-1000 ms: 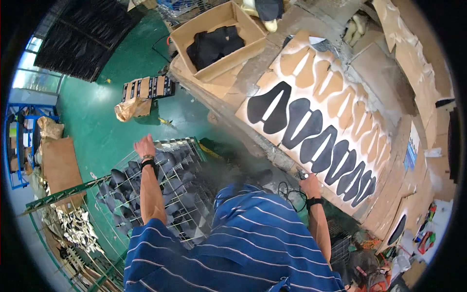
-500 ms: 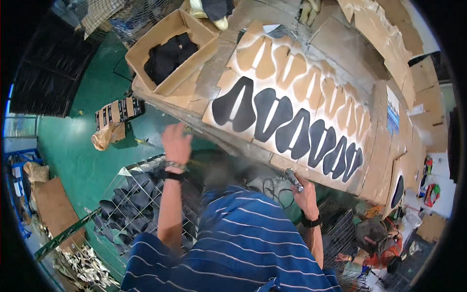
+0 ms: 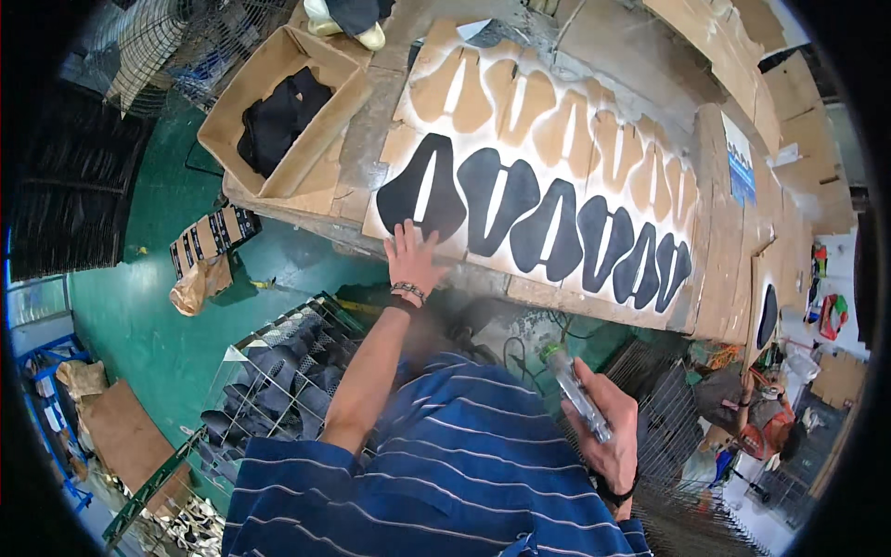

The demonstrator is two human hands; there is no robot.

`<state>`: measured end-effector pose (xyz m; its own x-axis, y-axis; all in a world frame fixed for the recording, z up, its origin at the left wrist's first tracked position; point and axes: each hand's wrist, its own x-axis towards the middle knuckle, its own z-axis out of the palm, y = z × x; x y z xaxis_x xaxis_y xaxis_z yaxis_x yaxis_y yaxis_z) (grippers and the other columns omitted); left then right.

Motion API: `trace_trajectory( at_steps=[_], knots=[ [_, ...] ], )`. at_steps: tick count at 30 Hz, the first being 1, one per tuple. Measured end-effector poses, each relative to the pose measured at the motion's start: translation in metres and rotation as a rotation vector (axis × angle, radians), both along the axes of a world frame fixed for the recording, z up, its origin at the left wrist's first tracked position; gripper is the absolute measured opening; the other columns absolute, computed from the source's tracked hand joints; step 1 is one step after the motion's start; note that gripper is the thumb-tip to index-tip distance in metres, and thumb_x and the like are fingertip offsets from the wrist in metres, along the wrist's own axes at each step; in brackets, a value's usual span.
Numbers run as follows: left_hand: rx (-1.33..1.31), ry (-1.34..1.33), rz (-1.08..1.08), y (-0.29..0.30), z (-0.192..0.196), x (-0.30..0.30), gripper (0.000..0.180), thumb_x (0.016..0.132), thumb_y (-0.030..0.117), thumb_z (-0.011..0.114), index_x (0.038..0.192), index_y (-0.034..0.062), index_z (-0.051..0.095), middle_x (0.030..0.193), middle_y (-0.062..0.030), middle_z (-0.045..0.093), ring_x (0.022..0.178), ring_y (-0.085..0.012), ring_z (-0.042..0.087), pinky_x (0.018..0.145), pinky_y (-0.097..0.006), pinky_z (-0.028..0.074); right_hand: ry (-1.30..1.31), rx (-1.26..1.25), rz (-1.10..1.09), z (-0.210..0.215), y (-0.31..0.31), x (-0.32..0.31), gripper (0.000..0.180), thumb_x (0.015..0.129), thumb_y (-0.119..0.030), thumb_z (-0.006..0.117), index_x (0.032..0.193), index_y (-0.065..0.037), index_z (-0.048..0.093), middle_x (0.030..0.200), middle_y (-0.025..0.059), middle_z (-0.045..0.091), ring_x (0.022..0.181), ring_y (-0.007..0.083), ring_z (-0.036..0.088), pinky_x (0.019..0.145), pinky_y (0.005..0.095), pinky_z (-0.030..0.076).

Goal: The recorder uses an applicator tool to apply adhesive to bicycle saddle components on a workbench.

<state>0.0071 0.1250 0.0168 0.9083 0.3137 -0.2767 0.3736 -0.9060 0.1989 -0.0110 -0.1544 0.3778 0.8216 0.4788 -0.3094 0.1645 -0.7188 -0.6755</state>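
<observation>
Left hand (image 3: pixel 415 260) fingers spread, touching black cutout (image 3: pixel 422 192) – right hand (image 3: pixel 608 438) seemingly clamps tube (image 3: pixel 577 393)

The scene is seen through a single head-worn fisheye view, aimed steeply downward from above the person's blue striped shirt (image 3: pixel 445 464), which fills the lower middle close to the lens. The workbench (image 3: pixel 362 158) with its cardboard sheet (image 3: pixel 557 139) is faced across the upper half at arm's reach, while the green floor (image 3: pixel 139 306) is seen farther below on the left. Straight edges are bent toward the dark circular rim, and no second view is supplied to overlap with this one.
</observation>
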Motion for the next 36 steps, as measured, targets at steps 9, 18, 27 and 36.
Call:
trace_trajectory(
  at_steps=[9, 18, 27, 36],
  knots=[
    [-0.046, -0.013, 0.024, 0.001, -0.007, -0.003, 0.086, 0.08, 0.055, 0.081, 0.156, 0.0321, 0.046, 0.17, -0.0225, 0.019, 0.158, -0.0428, 0.017, 0.12, -0.065, 0.025, 0.019, 0.043, 0.178, 0.038, 0.012, 0.009, 0.083, 0.066, 0.006, 0.073, 0.146, 0.002, 0.056, 0.102, 0.0231, 0.069, 0.084, 0.0399, 0.069, 0.075, 0.0401, 0.055],
    [-0.061, 0.009, 0.028, 0.002, -0.007, -0.003, 0.085, 0.082, 0.054, 0.08, 0.157, 0.033, 0.045, 0.171, -0.0218, 0.017, 0.158, -0.0425, 0.016, 0.119, -0.065, 0.028, -0.123, 0.045, 0.127, 0.031, 0.025, 0.022, 0.064, 0.075, -0.005, 0.065, 0.139, 0.003, 0.062, 0.093, 0.0211, 0.069, 0.079, 0.0358, 0.07, 0.073, 0.0362, 0.054],
    [-0.082, 0.026, 0.03, 0.003, 0.001, -0.001, 0.084, 0.083, 0.052, 0.081, 0.156, 0.032, 0.045, 0.172, -0.0211, 0.017, 0.158, -0.042, 0.015, 0.119, -0.065, 0.029, -0.128, 0.024, 0.124, 0.032, 0.028, 0.03, 0.063, 0.072, -0.002, 0.068, 0.135, 0.005, 0.064, 0.09, 0.0208, 0.068, 0.074, 0.0348, 0.067, 0.071, 0.0369, 0.053],
    [-0.064, 0.04, 0.017, 0.004, -0.002, -0.001, 0.085, 0.084, 0.052, 0.08, 0.158, 0.0329, 0.043, 0.171, -0.0219, 0.016, 0.158, -0.043, 0.016, 0.117, -0.065, 0.032, -0.157, 0.006, 0.122, 0.026, 0.02, 0.033, 0.076, 0.066, 0.001, 0.07, 0.142, 0.001, 0.061, 0.093, 0.0225, 0.068, 0.079, 0.0402, 0.068, 0.074, 0.0409, 0.055]
  ],
)
